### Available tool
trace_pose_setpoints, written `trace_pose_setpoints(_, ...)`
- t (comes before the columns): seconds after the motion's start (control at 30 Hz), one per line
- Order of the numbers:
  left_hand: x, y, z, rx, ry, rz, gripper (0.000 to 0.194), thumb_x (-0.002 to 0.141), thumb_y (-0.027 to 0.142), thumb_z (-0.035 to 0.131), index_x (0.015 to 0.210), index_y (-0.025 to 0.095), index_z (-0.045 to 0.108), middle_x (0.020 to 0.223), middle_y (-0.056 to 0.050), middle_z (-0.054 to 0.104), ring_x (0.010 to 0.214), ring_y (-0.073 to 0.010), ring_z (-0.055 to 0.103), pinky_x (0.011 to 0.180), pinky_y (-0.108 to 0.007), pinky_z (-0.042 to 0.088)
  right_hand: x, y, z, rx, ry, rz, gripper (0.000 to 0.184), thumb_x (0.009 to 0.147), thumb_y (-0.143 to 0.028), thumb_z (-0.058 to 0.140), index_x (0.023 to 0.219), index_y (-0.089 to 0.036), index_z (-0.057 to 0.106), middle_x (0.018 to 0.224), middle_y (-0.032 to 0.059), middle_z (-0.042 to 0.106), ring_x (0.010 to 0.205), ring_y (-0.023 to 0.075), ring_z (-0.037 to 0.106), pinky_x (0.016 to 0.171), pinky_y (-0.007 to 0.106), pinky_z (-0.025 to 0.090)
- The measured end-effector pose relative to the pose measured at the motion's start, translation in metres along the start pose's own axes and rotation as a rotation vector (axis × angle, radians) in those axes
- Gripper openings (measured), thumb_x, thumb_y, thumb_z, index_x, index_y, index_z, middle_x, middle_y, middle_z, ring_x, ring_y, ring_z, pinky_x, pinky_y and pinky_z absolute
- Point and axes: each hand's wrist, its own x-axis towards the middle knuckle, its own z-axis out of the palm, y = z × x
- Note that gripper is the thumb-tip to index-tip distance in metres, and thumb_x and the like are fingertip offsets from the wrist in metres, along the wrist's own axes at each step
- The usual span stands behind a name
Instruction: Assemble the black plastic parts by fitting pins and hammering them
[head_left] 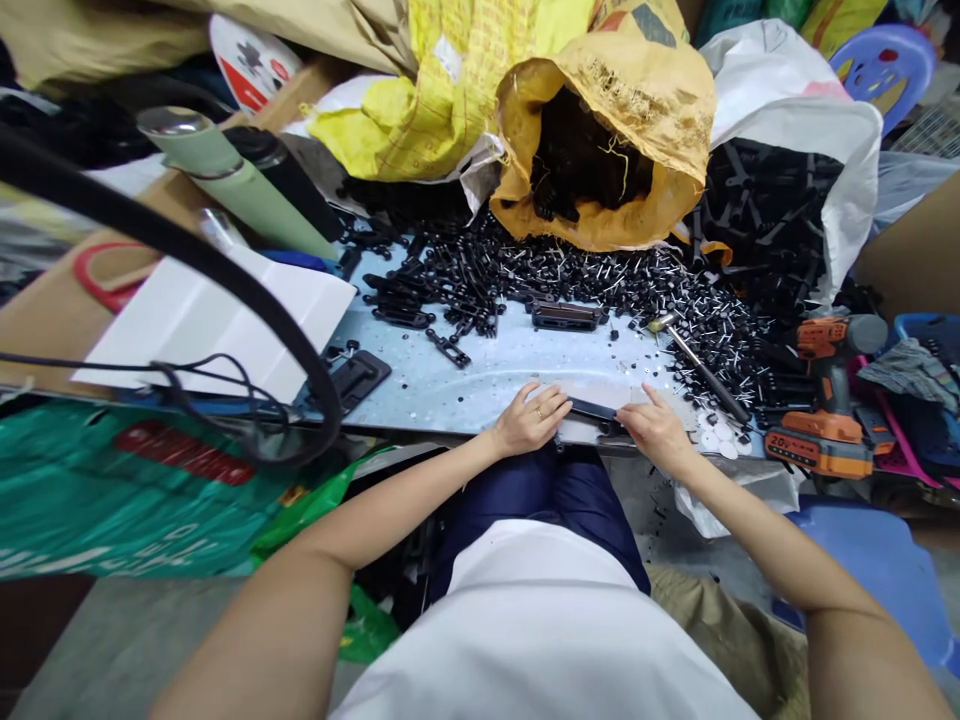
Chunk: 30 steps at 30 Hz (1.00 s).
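Both my hands are at the front edge of the table, one at each end of a narrow black plastic part [592, 410]. My left hand [531, 420] is closed on the part's left end, a ring on one finger. At the right end, my right hand [657, 428] pinches the part, its index finger raised. A finished-looking black assembly [568, 316] lies beyond my hands. To the right rests a hammer [705, 370] with a dark grip, among many small black pieces with metal pins [697, 300].
A cordless drill [829, 400] stands at the right edge. Behind the loose parts, an orange sack [607, 150] and a white sack [802, 170] gape with black parts inside. A black cable [187, 270] arches across the left, over white card [225, 320]. Dark plates [356, 380] lie left.
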Motion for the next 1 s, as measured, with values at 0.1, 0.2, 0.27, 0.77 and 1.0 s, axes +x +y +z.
trace_pose_setpoints(0.1, 0.005, -0.003, -0.002, -0.044, -0.034, 0.085, 0.036, 0.087, 0.016, 0.042, 0.122, 0.015, 0.047, 0.112, -0.011, 0.063, 0.115, -0.0226, 0.052, 0.098, -0.044, 0.037, -0.006, 0.000, 0.008, 0.027, -0.019, -0.002, 0.027, 0.091, -0.019, 0.036, 0.090, -0.020, 0.063, 0.082, 0.0024, 0.068, 0.074, 0.0108, 0.062, 0.098, 0.040, 0.041)
trace_pose_setpoints(0.2, 0.018, -0.003, -0.003, -0.071, -0.128, 0.196, 0.034, 0.089, 0.020, 0.040, 0.121, 0.013, 0.048, 0.118, -0.013, 0.060, 0.117, -0.0213, 0.050, 0.099, -0.040, 0.036, -0.016, 0.004, 0.009, 0.045, -0.071, 0.033, 0.024, 0.090, -0.031, 0.042, 0.099, -0.020, 0.061, 0.094, 0.0072, 0.066, 0.084, 0.0148, 0.061, 0.085, 0.035, 0.047)
trace_pose_setpoints(0.27, 0.031, -0.001, 0.000, -0.081, -0.232, 0.231, 0.036, 0.090, 0.028, 0.040, 0.121, 0.011, 0.049, 0.121, -0.016, 0.057, 0.113, -0.0218, 0.052, 0.095, -0.037, 0.039, -0.023, 0.010, 0.006, -0.036, -0.143, 0.093, 0.035, 0.086, -0.046, 0.047, 0.101, -0.018, 0.062, 0.096, 0.0110, 0.065, 0.084, 0.0191, 0.060, 0.073, 0.032, 0.047)
trace_pose_setpoints(0.77, 0.073, 0.080, -0.077, -0.767, 0.106, -0.133, 0.070, 0.091, 0.046, -0.005, 0.059, 0.019, 0.052, 0.049, -0.003, 0.051, 0.047, -0.0119, 0.050, 0.050, -0.025, 0.041, 0.008, -0.048, -0.046, 0.825, -0.064, -0.159, 0.061, 0.088, -0.060, 0.012, 0.063, -0.022, 0.052, 0.049, 0.0012, 0.045, 0.047, 0.0133, 0.047, 0.050, 0.027, 0.039)
trace_pose_setpoints(1.0, 0.061, 0.060, -0.032, -0.358, 0.330, -0.214, 0.074, 0.088, 0.057, 0.000, 0.111, 0.017, 0.058, 0.084, -0.011, 0.064, 0.084, -0.0196, 0.060, 0.069, -0.031, 0.047, 0.065, -0.043, 0.059, 0.586, 0.391, 0.368, 0.042, 0.088, -0.048, 0.020, 0.109, -0.023, 0.046, 0.113, 0.0129, 0.049, 0.108, 0.0236, 0.048, 0.085, 0.042, 0.044)
